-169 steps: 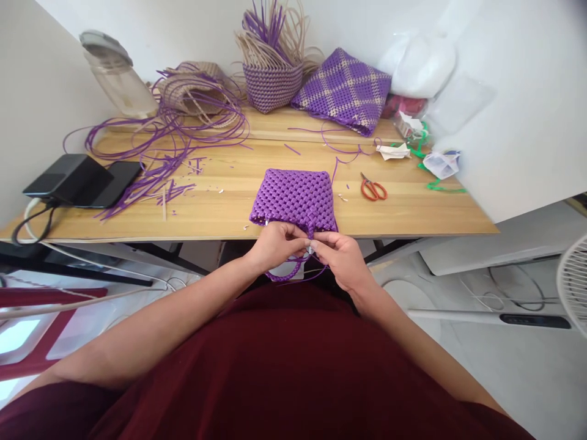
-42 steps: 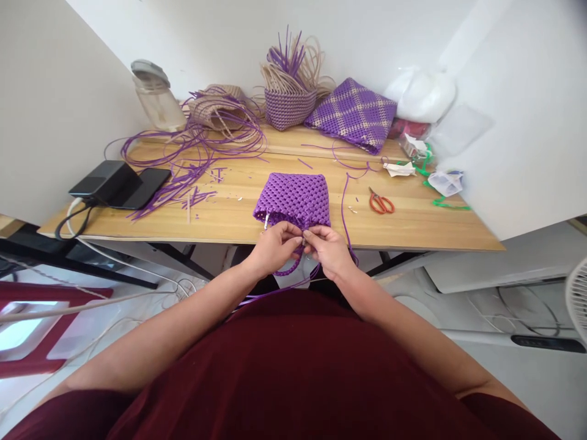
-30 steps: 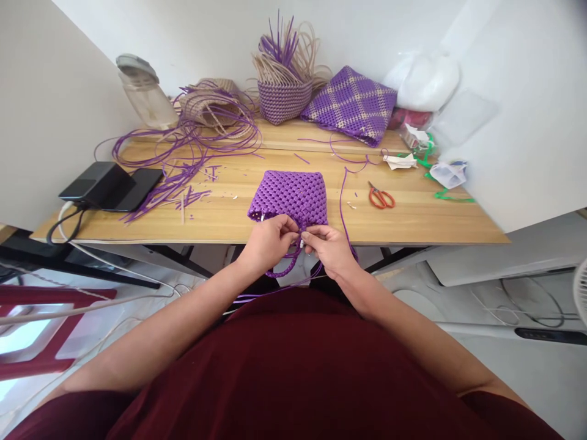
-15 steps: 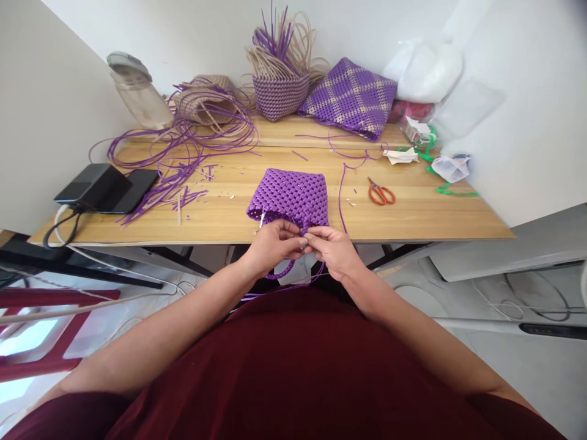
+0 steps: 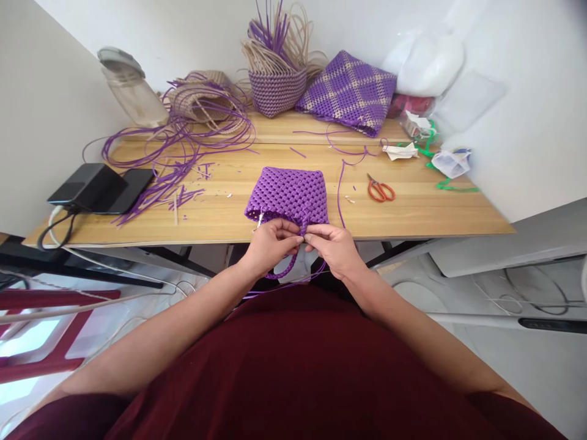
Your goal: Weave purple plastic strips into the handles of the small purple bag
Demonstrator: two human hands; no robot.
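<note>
A small purple woven bag (image 5: 288, 192) lies at the table's front edge, its opening toward me. Its braided handle (image 5: 285, 269) loops down over the edge. My left hand (image 5: 274, 245) pinches the handle from the left, close to where it joins the bag. From the other side my right hand (image 5: 334, 247) grips the same stretch, thumb and fingers pressed together, fingertips almost meeting the left ones. Loose purple strands hang below the hands. A small white piece (image 5: 260, 219) sticks out at the bag's left rim.
Orange-handled scissors (image 5: 380, 189) lie right of the bag. Purple strips (image 5: 178, 146) and cut scraps spread over the left side, near a black box (image 5: 87, 186). At the back stand a half-woven basket (image 5: 279, 91), a checked purple bag (image 5: 351, 95) and a bottle (image 5: 131, 91).
The whole view has shifted slightly. My fingertips have moved a little apart on the handle, while both hands keep their hold and the bag stays in place.
</note>
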